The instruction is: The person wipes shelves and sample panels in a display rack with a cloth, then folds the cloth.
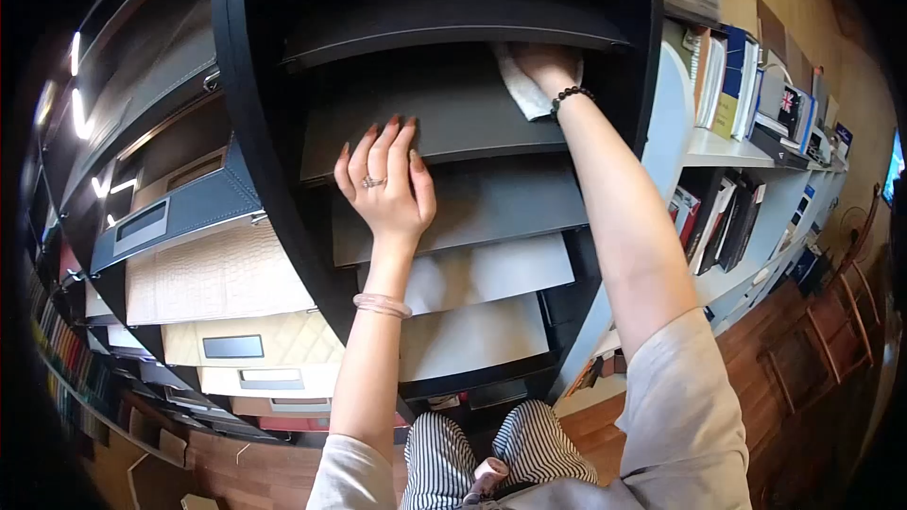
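In the head view, we see the white cloth on the right part of a dark shelf board, behind its front right corner and partly below the front edge of the upper shelf. Our right hand is over it, probably reaching from the front because the upper shelf leaves only that way in; its fingers are hidden, so we cannot tell whether that grip is pinching the cloth or pressing it flat. Our left hand has its fingers extended and slightly parted, pinching nothing, over the board's front left corner. We judge that it steadies our lean, though contact is unclear. Lower grey boards jut forward like steps, leaving their front edges reachable.
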### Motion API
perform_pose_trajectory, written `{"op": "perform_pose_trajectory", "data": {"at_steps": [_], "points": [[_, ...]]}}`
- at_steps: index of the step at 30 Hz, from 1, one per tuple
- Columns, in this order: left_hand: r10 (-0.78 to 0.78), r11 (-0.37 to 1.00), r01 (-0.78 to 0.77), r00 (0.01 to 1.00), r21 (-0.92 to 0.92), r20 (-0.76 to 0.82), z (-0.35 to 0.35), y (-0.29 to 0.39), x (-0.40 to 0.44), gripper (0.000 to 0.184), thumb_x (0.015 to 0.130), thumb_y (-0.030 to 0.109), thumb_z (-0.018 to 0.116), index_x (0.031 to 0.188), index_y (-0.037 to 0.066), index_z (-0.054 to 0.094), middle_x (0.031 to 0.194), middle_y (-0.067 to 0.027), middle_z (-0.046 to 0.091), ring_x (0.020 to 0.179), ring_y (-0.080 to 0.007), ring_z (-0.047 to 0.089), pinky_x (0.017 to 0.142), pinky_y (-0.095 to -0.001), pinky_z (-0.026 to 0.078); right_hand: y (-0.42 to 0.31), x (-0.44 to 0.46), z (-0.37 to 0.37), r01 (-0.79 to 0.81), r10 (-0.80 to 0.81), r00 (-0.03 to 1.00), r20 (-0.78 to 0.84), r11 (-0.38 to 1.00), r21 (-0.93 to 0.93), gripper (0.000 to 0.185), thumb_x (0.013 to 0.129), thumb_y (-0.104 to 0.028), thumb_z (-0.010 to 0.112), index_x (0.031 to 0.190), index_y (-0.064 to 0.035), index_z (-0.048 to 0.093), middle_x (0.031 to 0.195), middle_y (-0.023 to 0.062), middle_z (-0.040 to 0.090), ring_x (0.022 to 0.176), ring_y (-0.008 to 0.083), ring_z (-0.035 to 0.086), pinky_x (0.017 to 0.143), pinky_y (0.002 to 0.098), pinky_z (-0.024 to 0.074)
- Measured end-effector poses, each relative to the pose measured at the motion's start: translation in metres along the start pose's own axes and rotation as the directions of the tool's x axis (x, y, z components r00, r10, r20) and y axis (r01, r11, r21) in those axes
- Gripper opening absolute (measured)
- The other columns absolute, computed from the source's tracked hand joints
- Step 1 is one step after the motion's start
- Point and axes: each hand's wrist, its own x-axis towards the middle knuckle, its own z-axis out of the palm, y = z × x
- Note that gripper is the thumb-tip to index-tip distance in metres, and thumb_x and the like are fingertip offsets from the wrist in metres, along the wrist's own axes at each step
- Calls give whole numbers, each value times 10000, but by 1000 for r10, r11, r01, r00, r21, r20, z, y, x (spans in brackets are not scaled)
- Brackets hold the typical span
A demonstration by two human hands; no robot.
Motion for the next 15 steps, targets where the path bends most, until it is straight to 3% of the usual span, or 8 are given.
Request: {"op": "perform_pose_trajectory", "data": {"at_steps": [2,7,11,14,15], "points": [[-2,999,2,1000,-33,6,-7,8,3,341,821,204,509,1113,124,666,1173,-36,629,1178,-207,485,1065,-420,259,0,-5,-22,-50,51,977,207,999,-13,650,876,-583,486,1373,-165,467,1399,111,472,1314,276,413,1099,378,307],[-29,997,27,999,-73,-33,1,-2,-3,329,809,187,519,1095,120,666,1160,-37,630,1167,-211,490,1063,-419,260,7,-5,-5,15,-60,959,278,987,161,574,892,-535,474,1315,-151,530,1356,117,514,1267,285,464,1041,383,375],[-22,997,19,999,-73,-33,-1,-2,-2,325,809,178,524,1095,122,666,1161,-36,630,1167,-213,489,1063,-419,260,-1,-12,-31,-95,52,955,291,986,136,527,898,-493,478,1284,-143,552,1349,131,518,1245,293,483,1009,390,404],[-23,996,20,999,-81,-39,0,-2,-2,322,806,178,531,1093,120,665,1161,-40,630,1159,-219,496,1059,-423,268,-16,-7,-33,-199,199,917,346,979,-34,513,903,-480,458,1277,-143,555,1346,141,519,1232,295,494,1007,393,404],[-29,997,25,999,-77,-44,0,-2,-2,321,805,179,535,1092,120,665,1161,-42,629,1156,-222,499,1057,-425,272,-21,-6,-30,-179,175,920,351,984,-21,513,903,-480,458,1277,-143,555,1346,141,519,1232,295,494,1007,393,404]]}}
